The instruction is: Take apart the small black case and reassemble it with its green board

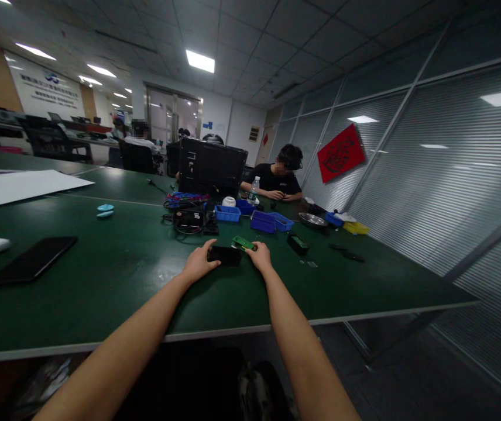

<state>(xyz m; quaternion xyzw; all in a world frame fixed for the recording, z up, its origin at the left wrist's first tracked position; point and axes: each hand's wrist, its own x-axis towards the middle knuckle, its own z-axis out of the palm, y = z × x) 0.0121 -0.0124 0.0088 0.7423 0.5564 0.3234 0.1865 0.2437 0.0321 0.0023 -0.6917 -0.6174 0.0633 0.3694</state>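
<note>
The left hand (pixel 201 261) grips the black box (pixel 226 256) at its nine o'clock end, likely to hold it steady, while the right hand (pixel 260 257) pinches the green board (pixel 242 242), at the box's two o'clock, by one end, maybe to leave the top uncovered.

"Any writing you can read?"
"Not a word for certain. Take the black monitor (pixel 228 166) as the landmark: well beyond it, to its left, a white wall sign (pixel 46 93) carries a blue logo above rows of dark characters, too blurred to read."
"And to its right?"
"A red poster (pixel 342 153) with large black brush characters; I can't make them out. Nearer the monitor, the plastic bottle (pixel 254 190) wears a label, too small."
"In front of it?"
"A black power supply (pixel 184 220) with a pale sticker, illegible."
"The monitor itself?"
"Small pale marks on its back, also unreadable."
</note>
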